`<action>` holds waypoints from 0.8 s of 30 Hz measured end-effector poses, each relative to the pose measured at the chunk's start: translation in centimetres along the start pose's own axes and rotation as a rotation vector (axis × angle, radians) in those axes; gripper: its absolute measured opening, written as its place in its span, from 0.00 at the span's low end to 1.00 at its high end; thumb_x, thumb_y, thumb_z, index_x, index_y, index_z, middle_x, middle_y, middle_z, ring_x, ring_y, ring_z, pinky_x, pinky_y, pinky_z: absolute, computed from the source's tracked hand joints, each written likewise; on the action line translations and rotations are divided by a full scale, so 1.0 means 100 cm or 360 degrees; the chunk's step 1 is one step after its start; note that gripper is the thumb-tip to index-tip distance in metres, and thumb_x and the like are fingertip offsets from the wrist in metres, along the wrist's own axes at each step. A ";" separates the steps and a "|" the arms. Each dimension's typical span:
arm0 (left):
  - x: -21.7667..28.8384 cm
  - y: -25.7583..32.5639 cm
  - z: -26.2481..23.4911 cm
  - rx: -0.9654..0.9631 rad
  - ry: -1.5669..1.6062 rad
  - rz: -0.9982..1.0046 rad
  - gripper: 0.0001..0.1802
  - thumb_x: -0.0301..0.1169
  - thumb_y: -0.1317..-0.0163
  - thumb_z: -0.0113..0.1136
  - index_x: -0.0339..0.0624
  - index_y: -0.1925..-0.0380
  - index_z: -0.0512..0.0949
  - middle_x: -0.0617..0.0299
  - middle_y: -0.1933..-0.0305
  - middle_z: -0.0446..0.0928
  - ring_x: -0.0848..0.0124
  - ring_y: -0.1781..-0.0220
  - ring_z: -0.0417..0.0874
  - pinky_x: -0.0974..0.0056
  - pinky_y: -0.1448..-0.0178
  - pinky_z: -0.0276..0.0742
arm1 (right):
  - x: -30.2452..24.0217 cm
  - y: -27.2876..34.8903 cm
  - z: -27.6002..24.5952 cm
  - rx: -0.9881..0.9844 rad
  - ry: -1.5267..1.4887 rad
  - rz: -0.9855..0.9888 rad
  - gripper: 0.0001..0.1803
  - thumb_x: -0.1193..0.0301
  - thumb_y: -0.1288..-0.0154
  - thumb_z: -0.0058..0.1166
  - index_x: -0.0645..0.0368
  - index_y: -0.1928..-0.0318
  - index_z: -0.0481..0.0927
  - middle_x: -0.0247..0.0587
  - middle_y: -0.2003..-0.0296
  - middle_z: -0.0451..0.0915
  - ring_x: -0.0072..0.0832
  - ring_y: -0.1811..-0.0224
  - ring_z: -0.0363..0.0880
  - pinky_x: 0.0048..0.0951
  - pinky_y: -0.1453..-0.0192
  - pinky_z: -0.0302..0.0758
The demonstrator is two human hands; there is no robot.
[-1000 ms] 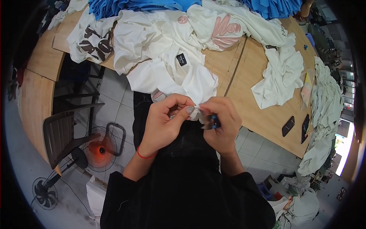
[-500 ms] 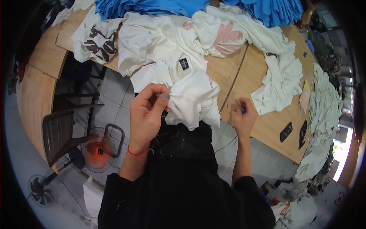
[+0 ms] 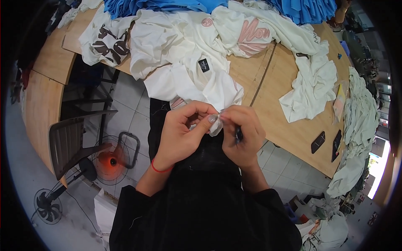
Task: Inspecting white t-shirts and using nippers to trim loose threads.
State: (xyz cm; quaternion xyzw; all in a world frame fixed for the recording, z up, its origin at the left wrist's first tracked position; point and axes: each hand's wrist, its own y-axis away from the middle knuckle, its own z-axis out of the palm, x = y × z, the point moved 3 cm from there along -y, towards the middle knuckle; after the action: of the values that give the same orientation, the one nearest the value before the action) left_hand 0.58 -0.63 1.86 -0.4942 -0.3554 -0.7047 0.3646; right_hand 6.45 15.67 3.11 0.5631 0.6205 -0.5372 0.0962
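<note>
A white T-shirt [image 3: 224, 90] with a black neck label hangs over the table's near edge toward my lap. My left hand [image 3: 184, 129], a red string on its wrist, pinches a bit of the shirt's edge between thumb and forefinger. Against that same bit of cloth are the fingertips of my right hand [image 3: 245, 136]. Its other fingers are curled around a small dark blue object [image 3: 238, 134], mostly hidden, whose kind I cannot make out. Both hands meet above my dark-clothed lap.
More white shirts [image 3: 155, 42] with printed designs lie across the wooden table [image 3: 289, 136]. Blue garments [image 3: 167, 5] are heaped at the far side. Black tags [image 3: 318, 142] lie at the right, beside a pale clothes pile [image 3: 356, 113]. A chair [image 3: 67, 142] and a fan [image 3: 112, 161] stand left.
My right hand has come left from beside the table edge to meet my left hand at the cloth. The left hand has moved right and slightly down, bringing the pinched edge with it.
</note>
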 end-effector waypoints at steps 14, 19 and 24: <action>-0.002 -0.003 -0.002 0.0070 -0.0207 0.0027 0.05 0.17 0.25 0.67 0.29 0.52 0.87 0.63 0.60 0.89 0.80 0.60 0.87 0.72 0.54 0.83 | 0.005 0.001 -0.001 -0.0126 0.0018 0.0139 0.08 0.86 0.27 0.65 0.63 0.53 0.83 0.44 0.55 0.84 0.24 0.66 0.77 0.25 0.64 0.71; -0.007 -0.005 -0.003 -0.0027 -0.0214 0.0049 0.05 0.17 0.25 0.67 0.30 0.53 0.87 0.61 0.60 0.90 0.79 0.62 0.88 0.71 0.55 0.84 | 0.013 0.011 -0.004 -0.0024 -0.0630 0.0669 0.09 0.87 0.29 0.62 0.63 0.53 0.81 0.47 0.57 0.82 0.30 0.67 0.80 0.26 0.66 0.73; 0.002 -0.003 -0.004 -0.0003 -0.0490 0.0128 0.05 0.18 0.24 0.66 0.32 0.53 0.88 0.61 0.62 0.90 0.79 0.64 0.87 0.70 0.58 0.84 | 0.007 0.017 -0.004 -0.0225 -0.0514 0.0647 0.07 0.85 0.26 0.60 0.62 0.53 0.80 0.42 0.62 0.84 0.26 0.71 0.78 0.26 0.65 0.75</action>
State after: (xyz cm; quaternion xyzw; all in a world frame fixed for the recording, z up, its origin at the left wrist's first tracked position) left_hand 0.09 -0.85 1.89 -0.6104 -0.3863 -0.6059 0.3332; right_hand 7.75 16.04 1.81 0.5750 0.5073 -0.5450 0.3391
